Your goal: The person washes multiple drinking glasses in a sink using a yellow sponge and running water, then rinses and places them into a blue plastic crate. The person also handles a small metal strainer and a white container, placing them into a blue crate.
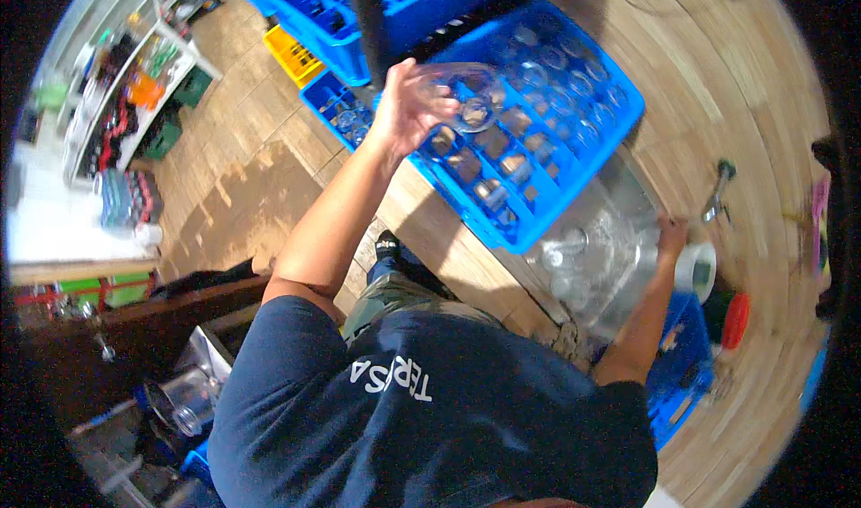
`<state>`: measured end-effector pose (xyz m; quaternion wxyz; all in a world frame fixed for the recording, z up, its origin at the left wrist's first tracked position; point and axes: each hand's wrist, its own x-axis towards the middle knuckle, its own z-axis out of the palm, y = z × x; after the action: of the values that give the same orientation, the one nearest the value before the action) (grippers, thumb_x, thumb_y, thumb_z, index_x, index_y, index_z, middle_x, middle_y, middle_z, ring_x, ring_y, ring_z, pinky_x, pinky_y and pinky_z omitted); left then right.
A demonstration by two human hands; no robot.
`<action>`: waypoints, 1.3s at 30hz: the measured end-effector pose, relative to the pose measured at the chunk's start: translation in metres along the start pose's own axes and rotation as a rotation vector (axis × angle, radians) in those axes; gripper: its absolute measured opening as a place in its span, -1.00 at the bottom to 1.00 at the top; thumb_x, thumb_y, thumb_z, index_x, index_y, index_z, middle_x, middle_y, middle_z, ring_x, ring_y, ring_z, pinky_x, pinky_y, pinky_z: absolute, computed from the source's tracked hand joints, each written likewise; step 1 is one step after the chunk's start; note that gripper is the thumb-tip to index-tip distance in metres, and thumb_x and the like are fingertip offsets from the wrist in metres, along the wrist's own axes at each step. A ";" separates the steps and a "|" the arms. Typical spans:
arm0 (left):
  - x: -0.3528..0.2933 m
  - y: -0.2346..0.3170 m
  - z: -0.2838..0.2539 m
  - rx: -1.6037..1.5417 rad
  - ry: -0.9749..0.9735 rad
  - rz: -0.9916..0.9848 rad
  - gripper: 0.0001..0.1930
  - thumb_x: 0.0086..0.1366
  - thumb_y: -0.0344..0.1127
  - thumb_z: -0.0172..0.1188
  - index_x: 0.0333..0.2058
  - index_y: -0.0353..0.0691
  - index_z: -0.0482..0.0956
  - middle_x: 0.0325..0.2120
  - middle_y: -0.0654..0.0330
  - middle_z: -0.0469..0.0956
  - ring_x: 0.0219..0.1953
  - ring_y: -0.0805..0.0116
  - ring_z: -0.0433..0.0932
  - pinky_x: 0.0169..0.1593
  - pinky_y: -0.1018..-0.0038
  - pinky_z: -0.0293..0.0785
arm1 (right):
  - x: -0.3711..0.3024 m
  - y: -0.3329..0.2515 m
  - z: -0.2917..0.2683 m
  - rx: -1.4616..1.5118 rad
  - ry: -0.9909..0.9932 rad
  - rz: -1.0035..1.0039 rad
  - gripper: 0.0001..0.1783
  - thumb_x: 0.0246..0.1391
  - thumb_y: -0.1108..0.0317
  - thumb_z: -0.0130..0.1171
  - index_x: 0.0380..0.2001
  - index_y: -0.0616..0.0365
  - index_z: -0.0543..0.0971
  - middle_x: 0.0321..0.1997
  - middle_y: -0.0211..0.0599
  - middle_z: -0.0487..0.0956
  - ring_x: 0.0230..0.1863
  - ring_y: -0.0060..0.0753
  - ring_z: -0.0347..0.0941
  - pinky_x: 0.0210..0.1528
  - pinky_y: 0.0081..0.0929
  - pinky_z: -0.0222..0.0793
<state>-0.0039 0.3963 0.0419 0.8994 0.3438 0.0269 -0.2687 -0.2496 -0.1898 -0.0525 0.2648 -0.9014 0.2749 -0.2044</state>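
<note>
My left hand [414, 109] is closed on a clear, round-rimmed glass [475, 78], held over the near left part of a blue divided crate [520, 237]. Several clear glasses [578, 82] stand in the crate's far compartments, while the near ones show mostly bare bottoms. To the right, my right hand [671, 234] is at the right side of a metal sink [619, 199], just below the tap. Its fingers are small and blurred, so whether they grip anything is unclear. Clear glassware [565, 261] lies in the sink.
A dark post [366, 24] rises beside another blue crate [305, 24] at the back. A tap [717, 199], a white roll-shaped object [697, 270] and a red-ended container [735, 321] are at the right. Another blue crate [668, 409] is near my right arm. Shelves [134, 86] stand far left.
</note>
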 end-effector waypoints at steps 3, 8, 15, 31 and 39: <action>-0.013 0.031 -0.087 -0.338 -0.077 0.180 -0.45 0.13 0.14 0.04 -0.10 -0.21 0.36 -0.16 0.04 0.42 -0.23 0.14 0.48 -0.12 0.27 0.47 | 0.006 0.007 -0.015 -0.517 0.075 -0.117 -0.27 -0.14 0.03 0.24 0.04 0.30 0.37 -0.02 0.01 0.47 -0.03 -0.11 0.39 0.01 -0.36 0.28; -0.013 0.051 -0.229 -0.488 0.441 0.562 -0.35 0.18 0.21 -0.04 0.03 -0.22 0.20 -0.02 -0.04 0.29 -0.14 0.06 0.47 -0.15 0.33 0.52 | 0.011 -0.005 -0.045 0.153 0.239 0.469 -0.26 -0.13 0.03 0.23 0.13 0.07 0.31 -0.03 -0.12 0.47 0.02 -0.13 0.34 0.01 -0.32 0.29; 0.078 0.038 -0.373 -0.411 0.869 0.588 -0.29 0.17 0.07 0.09 0.05 -0.22 -0.07 -0.05 -0.17 0.21 -0.32 -0.09 0.53 -0.38 0.21 0.59 | 0.012 0.006 -0.031 1.349 0.480 0.599 -0.38 -0.07 0.08 0.13 0.06 0.13 0.32 0.02 -0.13 0.40 0.04 -0.05 0.31 0.00 0.05 0.32; 0.241 0.004 -0.352 1.361 0.531 0.083 -0.55 0.23 -0.34 -0.18 0.13 -0.13 0.20 0.15 0.00 0.06 0.15 -0.11 0.17 0.13 0.12 0.26 | 0.047 0.018 -0.079 0.851 0.214 0.749 -0.47 -0.07 0.18 0.20 -0.04 0.17 0.36 -0.01 -0.19 0.42 -0.11 -0.04 0.38 -0.30 -0.05 0.44; 0.217 -0.019 -0.328 1.492 0.549 -0.149 -0.37 0.14 -0.23 0.08 0.20 -0.07 0.13 0.30 0.04 -0.21 0.32 -0.04 -0.18 0.24 -0.10 -0.10 | 0.014 0.016 -0.061 0.058 0.256 0.689 -0.32 -0.16 0.16 0.30 0.06 -0.02 0.28 0.03 -0.24 0.37 -0.19 -0.06 0.39 -0.38 -0.18 0.44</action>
<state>0.2162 0.4914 -0.2704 0.3732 0.9061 0.0834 -0.1811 -0.2768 -0.2318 -0.0112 0.3069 -0.7152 0.5874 -0.2222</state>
